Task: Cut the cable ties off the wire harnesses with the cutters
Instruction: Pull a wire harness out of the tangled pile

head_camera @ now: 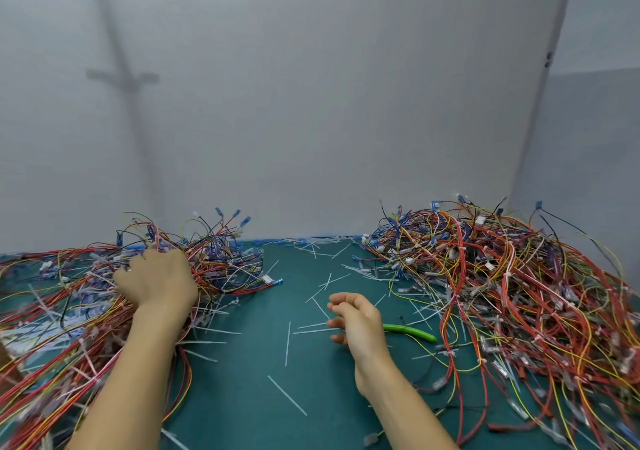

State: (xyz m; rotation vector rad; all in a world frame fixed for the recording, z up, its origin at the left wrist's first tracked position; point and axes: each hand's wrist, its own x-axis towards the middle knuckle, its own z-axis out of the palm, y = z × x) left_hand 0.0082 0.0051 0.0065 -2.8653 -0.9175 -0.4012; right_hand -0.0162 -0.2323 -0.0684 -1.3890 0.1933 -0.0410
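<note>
The left grip (159, 283) sits in the left pile (69, 311) of harnesses at the frame's lower left, its fingers buried among the wires, so I cannot tell whether it clasps one or only presses. The right grip (356, 321) hovers low at centre, fingers loosely curled and holding nothing. The cutters (410, 332) lie on the bench (259, 380) just right of that grip, green handle showing, the blades hidden behind it. Cut ties (287, 344) litter the centre, and a second pile (502, 294) fills the right. This looks like the fetching step: a harness being picked out. Next, the right grip probably needs to take up the cutters while the left draws a tied harness clear.
</note>
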